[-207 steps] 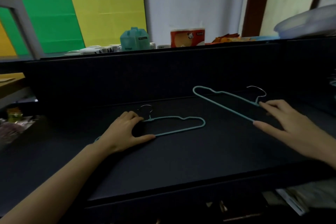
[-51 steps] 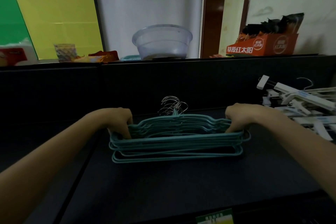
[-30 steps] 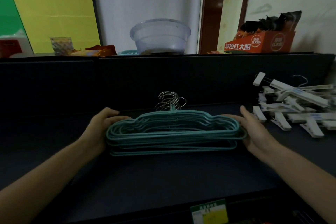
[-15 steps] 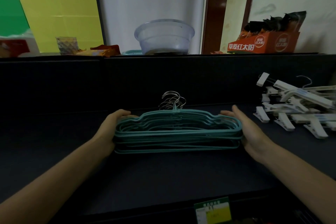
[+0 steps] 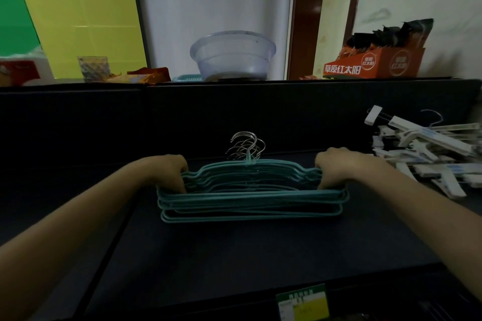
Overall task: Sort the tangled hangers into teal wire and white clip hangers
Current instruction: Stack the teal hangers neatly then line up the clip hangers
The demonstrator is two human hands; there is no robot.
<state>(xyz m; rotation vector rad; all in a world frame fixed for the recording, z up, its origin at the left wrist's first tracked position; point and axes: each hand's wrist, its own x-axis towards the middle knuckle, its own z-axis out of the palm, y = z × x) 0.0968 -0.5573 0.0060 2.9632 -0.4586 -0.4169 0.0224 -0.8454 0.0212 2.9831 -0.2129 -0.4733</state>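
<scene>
Grip tightens: left hand (image 5: 169, 172) and right hand (image 5: 336, 169), flat-palmed moments ago, now curl round the stacked teal wire hangers (image 5: 250, 198), white plastic clip hangers (image 5: 427, 154) piled apart, sorting seemingly done.

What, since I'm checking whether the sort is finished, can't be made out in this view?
Head view:
- How many teal wire hangers: the stacked wires overlap.
- Fingertips of the left hand and right hand: curled into the stack, behind the knuckles.
- The full pile of white clip hangers: blurred, cut off by the right edge.
- Print on the green label: too small, cut by the bottom edge.
</scene>
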